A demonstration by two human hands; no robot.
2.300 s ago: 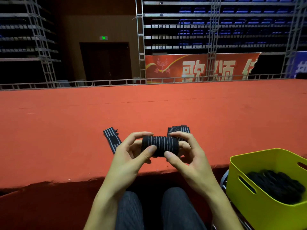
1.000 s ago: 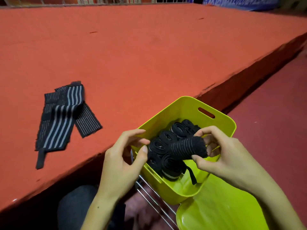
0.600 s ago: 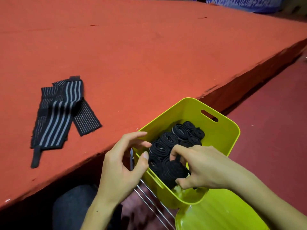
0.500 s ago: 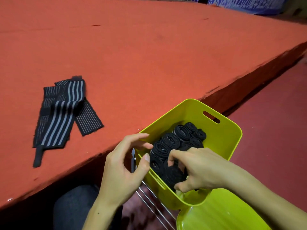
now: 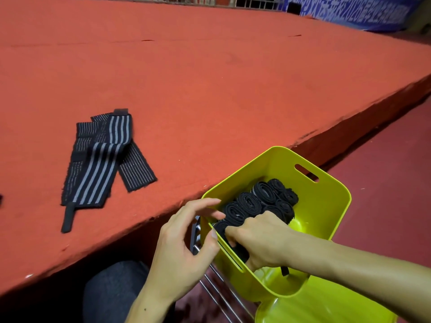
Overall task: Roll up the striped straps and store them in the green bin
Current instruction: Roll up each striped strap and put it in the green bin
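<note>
**Right hand down in the green bin, flat straps out on the red platform**

Right now your right hand (image 5: 261, 238) is inside the green bin (image 5: 326, 220), knuckles up, fingers curled down onto a rolled strap (image 5: 235, 247) at the bin's near-left corner. The fingertips are hidden behind the roll and the bin wall, so you look to be gripping it, but how tight is not visible. A loose black tab (image 5: 285, 271) sticks out under your wrist, still inside the bin.

Your left hand (image 5: 186, 243) is just outside the bin's left wall, fingers loosely spread and slightly bent, holding nothing; the thumb tip sits right at the bin's rim, contact unclear.

More rolled straps (image 5: 263, 201) stand on end in a packed cluster in the bin, beyond your right hand.

Well left of the bin, unrolled striped straps (image 5: 102, 159) lie flat and overlapping on the red platform (image 5: 210, 78), near its front edge. A second green bin (image 5: 321, 308) shows just below the first, partly cut off. Metal rods (image 5: 219, 292) run under the bin's near-left corner.
</note>
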